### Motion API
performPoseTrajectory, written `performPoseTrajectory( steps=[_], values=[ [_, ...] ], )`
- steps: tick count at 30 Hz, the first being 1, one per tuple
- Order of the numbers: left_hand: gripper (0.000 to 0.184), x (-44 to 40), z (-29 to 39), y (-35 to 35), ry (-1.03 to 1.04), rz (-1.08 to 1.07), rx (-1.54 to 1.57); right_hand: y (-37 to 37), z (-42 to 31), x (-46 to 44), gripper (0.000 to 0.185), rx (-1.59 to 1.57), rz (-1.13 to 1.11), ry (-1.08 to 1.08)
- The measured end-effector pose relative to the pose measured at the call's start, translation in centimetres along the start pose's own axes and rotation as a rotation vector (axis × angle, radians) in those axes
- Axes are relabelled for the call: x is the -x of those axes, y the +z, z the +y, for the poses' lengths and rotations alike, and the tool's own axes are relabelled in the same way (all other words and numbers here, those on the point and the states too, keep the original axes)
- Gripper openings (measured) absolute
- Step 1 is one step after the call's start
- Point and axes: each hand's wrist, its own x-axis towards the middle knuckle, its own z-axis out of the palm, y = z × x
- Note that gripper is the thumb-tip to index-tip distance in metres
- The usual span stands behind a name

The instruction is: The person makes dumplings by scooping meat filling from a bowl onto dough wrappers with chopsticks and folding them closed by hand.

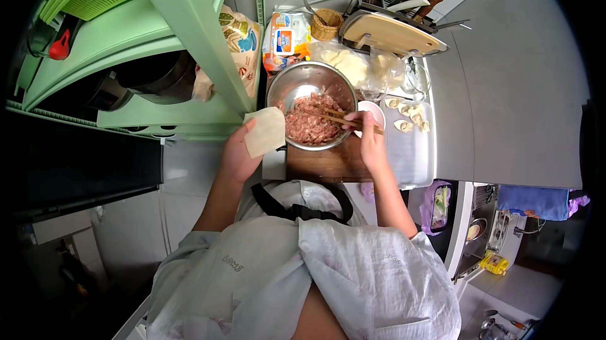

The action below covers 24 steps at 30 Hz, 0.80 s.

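Observation:
A square dumpling wrapper lies across the fingers of my left hand, with the thumb pressed over its edge. My right hand grips a pair of wooden chopsticks, whose tips reach into the minced meat. That pink meat fills the lower part of a steel bowl. The bowl rests on a brown wooden board. Partly hidden behind my right hand is a small white bowl. To its right, several folded dumplings sit on a pale tray.
A green shelf rises close on the left. Behind the steel bowl stand a wicker basket, bagged wrappers and a flour-like packet. A rack with knives and a cutting board is at the back right.

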Motion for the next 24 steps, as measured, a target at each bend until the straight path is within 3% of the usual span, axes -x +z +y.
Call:
performPoseTrajectory(
  steps=[7,11,20,24],
  values=[
    [0.044,-0.3,-0.3,-0.7,0.010,0.035,0.034,2.5,2.1,-1.9,0.045,0.276,0.108,-0.255],
    [0.043,-0.3,-0.3,-0.9,0.008,0.033,0.056,3.7,2.4,-2.7,0.047,0.347,0.161,-0.163],
    [0.043,-0.4,-0.3,-1.6,0.001,0.056,0.028,5.1,3.2,-4.6,0.054,0.261,0.384,-0.169],
    [0.042,-0.4,-0.3,-2.0,-0.005,0.051,0.049,4.2,3.7,-4.6,0.055,-0.021,0.406,0.032]
  ],
)
